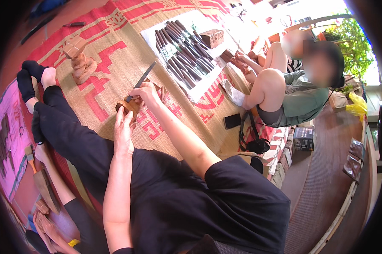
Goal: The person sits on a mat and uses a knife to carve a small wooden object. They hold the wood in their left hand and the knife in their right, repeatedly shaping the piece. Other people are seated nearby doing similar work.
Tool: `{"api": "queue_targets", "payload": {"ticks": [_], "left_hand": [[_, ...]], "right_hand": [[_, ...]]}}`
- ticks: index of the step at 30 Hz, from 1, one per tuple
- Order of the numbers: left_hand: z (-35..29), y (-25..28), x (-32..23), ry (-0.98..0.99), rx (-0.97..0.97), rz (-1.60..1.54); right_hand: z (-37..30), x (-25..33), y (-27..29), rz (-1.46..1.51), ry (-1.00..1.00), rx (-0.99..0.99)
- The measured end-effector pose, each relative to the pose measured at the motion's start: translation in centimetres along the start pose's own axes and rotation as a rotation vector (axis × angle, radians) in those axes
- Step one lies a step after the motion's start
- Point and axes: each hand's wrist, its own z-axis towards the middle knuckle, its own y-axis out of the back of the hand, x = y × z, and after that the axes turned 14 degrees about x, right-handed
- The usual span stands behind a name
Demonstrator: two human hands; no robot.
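Red-patterned floor mat [127,53] — bright daylight [313,7]

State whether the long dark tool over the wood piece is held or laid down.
Held: the right hand grips the tool, one end jutting out beyond it.

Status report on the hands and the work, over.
Left hand holding brown wooden piece. Right hand gripping slim dark tool. Nothing visibly blocking; laid-out tools lie apart.

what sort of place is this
Probably an informal wood-carving workspace set up on a woven mat: dark-handled hand tools lie in rows, a twisted wooden carving stands upright, and the right hand holds a file-like tool at a wooden piece.
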Motion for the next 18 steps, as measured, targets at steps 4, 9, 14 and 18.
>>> {"api": "queue_targets", "payload": {"ticks": [4, 9, 14, 18], "left_hand": [[-0.3, -0.1, -0.3, 0.011, 0.015, 0.010], [-0.2, 0.1, 0.0, 0.012, 0.011, 0.007], [-0.2, 0.0, -0.2, 0.004, 0.018, 0.001], [0.0, 0.2, -0.1, 0.004, 0.019, 0.001]], "right_hand": [[0.0, -0.5, -0.8, 0.171, 0.107, 0.069], [0.8, -0.9, -0.6, 0.030, 0.121, -0.016], [-0.4, 0.5, -1.2, 0.189, 0.098, 0.003], [0.6, -0.7, -1.2, 0.094, 0.141, 0.083]]}}
